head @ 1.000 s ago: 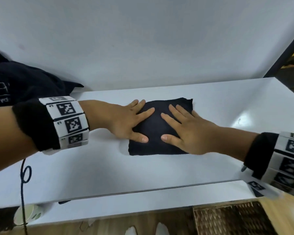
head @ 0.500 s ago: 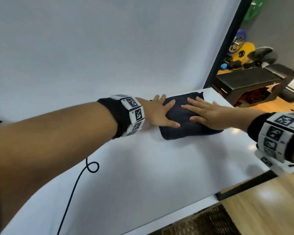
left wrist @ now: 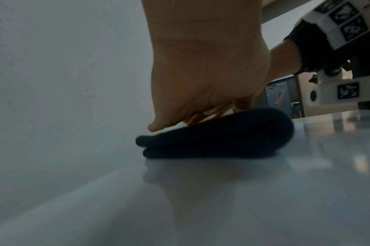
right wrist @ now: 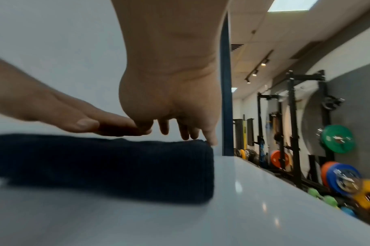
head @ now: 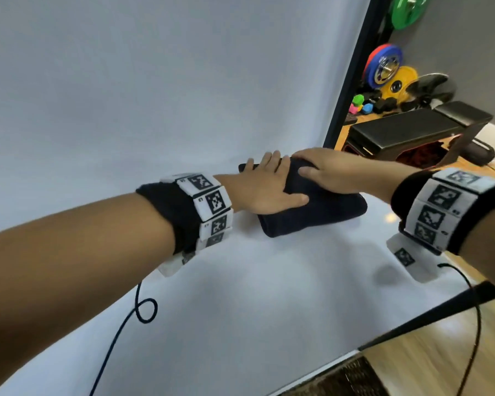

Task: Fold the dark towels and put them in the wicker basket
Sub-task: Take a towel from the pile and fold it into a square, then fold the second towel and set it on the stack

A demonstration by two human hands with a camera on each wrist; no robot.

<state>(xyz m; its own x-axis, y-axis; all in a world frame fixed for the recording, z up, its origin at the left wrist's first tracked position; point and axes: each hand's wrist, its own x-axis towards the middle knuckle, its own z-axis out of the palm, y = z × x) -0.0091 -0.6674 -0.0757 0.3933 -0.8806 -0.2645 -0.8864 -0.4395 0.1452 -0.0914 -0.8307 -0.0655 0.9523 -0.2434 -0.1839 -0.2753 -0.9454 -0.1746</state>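
Note:
A folded dark towel [head: 317, 215] lies on the white table [head: 240, 310] close to its right edge. My left hand [head: 266, 187] rests flat on the towel's left part, fingers straight. My right hand [head: 323, 167] arches over the towel from the right, its fingers bent down over the far edge and the thumb on top. The left wrist view shows the towel [left wrist: 217, 138] under my left hand [left wrist: 201, 86]. In the right wrist view my right hand [right wrist: 171, 103] hooks its fingers over the far corner of the towel [right wrist: 116, 166]. A corner of the wicker basket [head: 346, 378] shows on the floor below the table's front edge.
A white backdrop rises behind the table. A dark cable [head: 143, 310] loops across the table under my left arm. Past the table's right edge stand a black gym bench [head: 412, 130] and coloured weight plates [head: 383, 67].
The head view has swung right, and the dark pile at the left is out of sight. My right hand went from lying flat to arching over the towel's far edge. My left hand slid further across the towel.

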